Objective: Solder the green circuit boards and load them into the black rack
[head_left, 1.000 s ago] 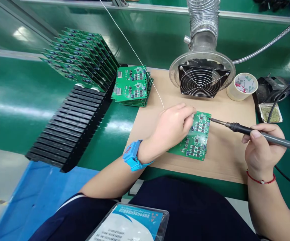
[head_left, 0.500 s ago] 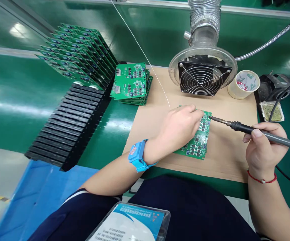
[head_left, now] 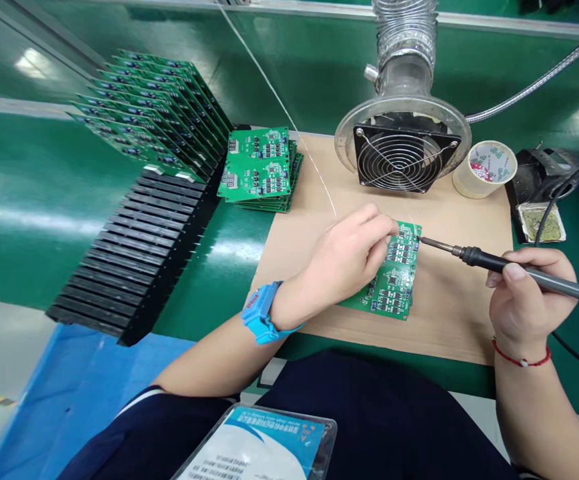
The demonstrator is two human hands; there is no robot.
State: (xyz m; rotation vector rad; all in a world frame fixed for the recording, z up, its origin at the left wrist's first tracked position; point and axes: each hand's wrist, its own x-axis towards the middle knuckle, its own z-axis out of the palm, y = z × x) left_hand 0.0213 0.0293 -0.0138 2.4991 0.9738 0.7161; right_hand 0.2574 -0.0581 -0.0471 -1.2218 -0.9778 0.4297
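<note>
A green circuit board (head_left: 394, 283) lies on the brown cardboard (head_left: 449, 313) in front of me. Over its left part is my left hand (head_left: 352, 250), with fingers pinched on a thin solder wire (head_left: 314, 167) that runs down from the top of the view. The wire's end at the fingertips is hard to make out. My right hand (head_left: 529, 300) grips a soldering iron (head_left: 489, 259) by its handle like a pen. The iron's tip is at the board's upper right corner; whether it touches is too small to tell.
Behind the board stands a fume extractor fan (head_left: 402, 160), with a tape roll (head_left: 484, 170) and an iron stand (head_left: 544, 177) to its right. Stacked boards (head_left: 259, 167) lie at left, beside a black slotted rack (head_left: 134, 247) holding several upright boards (head_left: 159, 107).
My left hand has shifted a little to the left, uncovering more of the board. The soldering iron has hardly moved, its tip still at the same corner.
</note>
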